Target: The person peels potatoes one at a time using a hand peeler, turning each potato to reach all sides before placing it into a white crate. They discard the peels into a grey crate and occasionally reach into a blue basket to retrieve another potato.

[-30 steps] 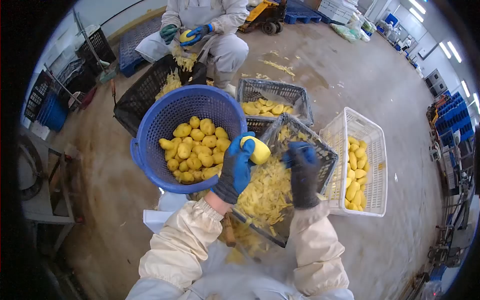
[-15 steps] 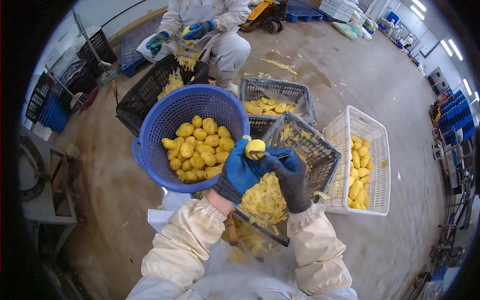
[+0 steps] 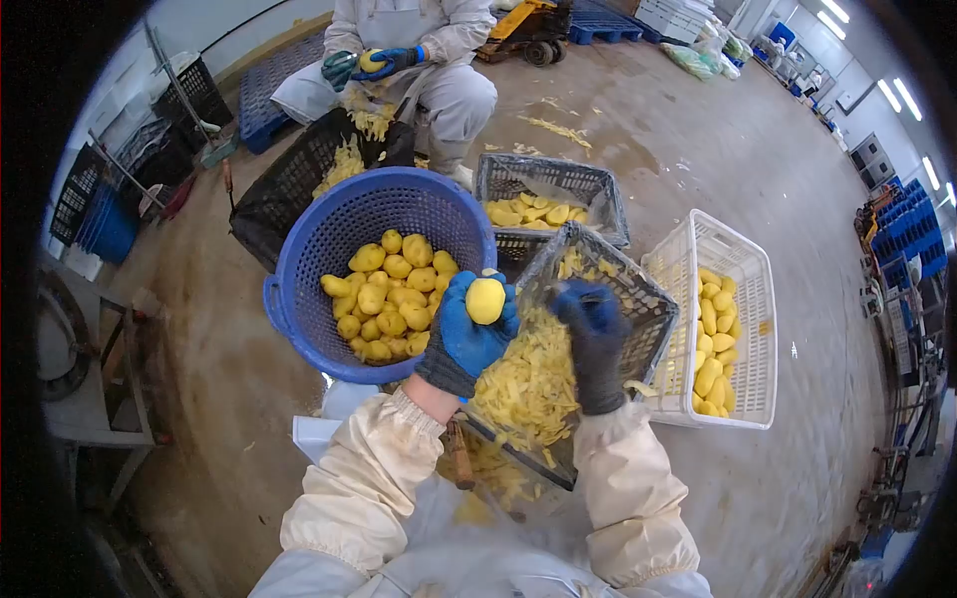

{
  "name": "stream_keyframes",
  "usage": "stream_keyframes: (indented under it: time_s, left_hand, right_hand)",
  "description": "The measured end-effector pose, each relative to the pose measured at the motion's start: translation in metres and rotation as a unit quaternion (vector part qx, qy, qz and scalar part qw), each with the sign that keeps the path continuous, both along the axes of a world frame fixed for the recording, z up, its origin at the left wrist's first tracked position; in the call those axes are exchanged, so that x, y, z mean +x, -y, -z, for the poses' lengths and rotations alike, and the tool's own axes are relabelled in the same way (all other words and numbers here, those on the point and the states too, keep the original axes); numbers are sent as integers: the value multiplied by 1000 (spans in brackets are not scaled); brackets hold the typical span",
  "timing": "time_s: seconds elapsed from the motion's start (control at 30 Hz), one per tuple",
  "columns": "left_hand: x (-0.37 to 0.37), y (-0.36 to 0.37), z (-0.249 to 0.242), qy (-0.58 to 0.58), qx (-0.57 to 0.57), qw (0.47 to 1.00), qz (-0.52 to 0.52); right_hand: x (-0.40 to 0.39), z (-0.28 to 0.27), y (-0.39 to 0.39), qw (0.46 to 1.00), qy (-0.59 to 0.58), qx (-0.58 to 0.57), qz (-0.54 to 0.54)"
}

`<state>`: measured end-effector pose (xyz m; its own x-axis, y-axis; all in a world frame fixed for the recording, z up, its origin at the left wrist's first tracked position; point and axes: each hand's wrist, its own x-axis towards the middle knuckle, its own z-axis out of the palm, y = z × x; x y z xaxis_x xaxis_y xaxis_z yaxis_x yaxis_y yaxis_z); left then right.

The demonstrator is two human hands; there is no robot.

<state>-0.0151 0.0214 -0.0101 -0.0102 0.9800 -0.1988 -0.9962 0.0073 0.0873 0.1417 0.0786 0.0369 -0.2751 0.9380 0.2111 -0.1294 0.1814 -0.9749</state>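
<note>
My left hand, in a blue glove, has its fingers wrapped round a peeled yellow potato. To its right, my right hand is apart from the potato, its fingers curled and blurred; what it holds, if anything, is hidden. Yellow peelings lie below and between the hands, by a dark crate. Left of my left hand, a blue basket holds several potatoes. At the right, a white crate holds several smooth yellow potatoes.
A co-worker sits beyond the basket, gloved hands round a potato, over a black crate with peelings. Another dark crate holds yellow pieces. A wooden handle shows below my left hand. A pallet jack stands behind.
My right hand has moved away from the potato, to the right. My left hand has shifted slightly down and left, turning so more of the peeled potato shows. The co-worker's hands have come together.
</note>
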Motion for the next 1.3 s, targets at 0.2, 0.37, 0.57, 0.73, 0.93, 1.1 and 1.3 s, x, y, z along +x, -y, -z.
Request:
stream_keyframes:
  time_s: [0.2,0.37,0.57,0.73,0.93,1.1,1.3]
  left_hand:
    - [20,-9,9,-226,-100,955,-162]
    - [8,-2,-6,-172,-83,978,-81]
    - [5,1,-17,32,7,996,84]
    - [22,3,-31,-167,-101,981,-4]
    - [8,-6,8,43,-51,998,13]
    - [10,-6,15,65,-3,995,71]
    - [27,-9,16,76,-9,990,116]
  right_hand:
    - [-6,8,18,995,58,10,-85]
    - [18,-14,-21,996,5,-44,78]
    - [13,-27,-1,971,-113,-175,-114]
    - [9,-20,8,987,-9,-124,-102]
    - [40,-22,-24,985,-114,-131,9]
    - [52,-26,-15,974,-139,-177,-28]
    - [67,-34,-11,979,-118,-164,-9]
